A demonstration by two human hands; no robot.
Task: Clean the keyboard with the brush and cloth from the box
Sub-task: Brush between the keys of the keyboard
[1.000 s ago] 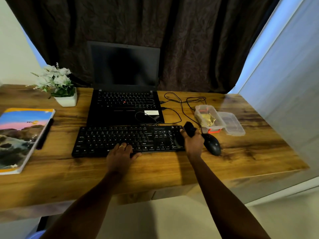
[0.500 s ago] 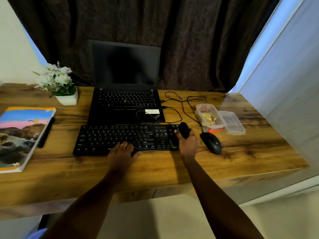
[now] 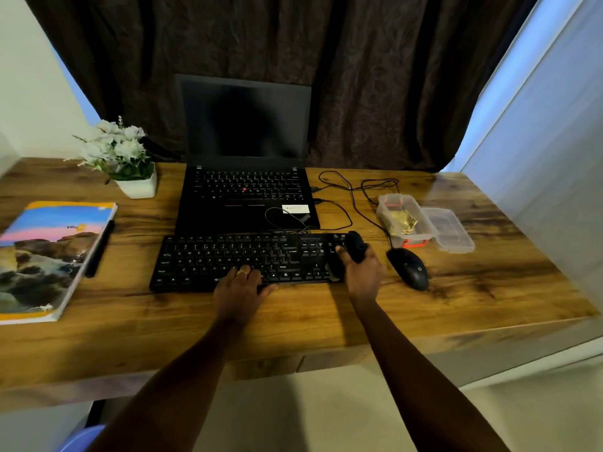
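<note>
Wood desk: brown top with strong grain and dark streaks. Both hands rest on it, and its near edge runs under the forearms.
Curtain: dark brown, creased fabric hanging across the back of the room, far beyond both hands.
Walls: a pale panel rises past the right hand, with a strip of blue light along its edge. Another pale wall stands far out past the left hand.
Keyboard: black and full width, lying flat under both hands.
Left hand: fingers loosely spread and resting flat on the keys at the near edge. One finger wears a ring.
Right hand: fingers curled round the brush, a dark tool held over the keyboard's right end. Its bristles are too dark to make out.
Box: clear plastic, open, just beyond the right hand, with a yellow cloth inside. Its lid lies touching its outer side.
Mouse: black, just outside the right hand.
Laptop: black, open with a dark screen, directly beyond the keyboard. Cables loop beside it.
Plant: white flowers in a white pot, beyond and outside the left hand.
Book: colourful cover, well outside the left hand, with a black pen along its nearer side.
</note>
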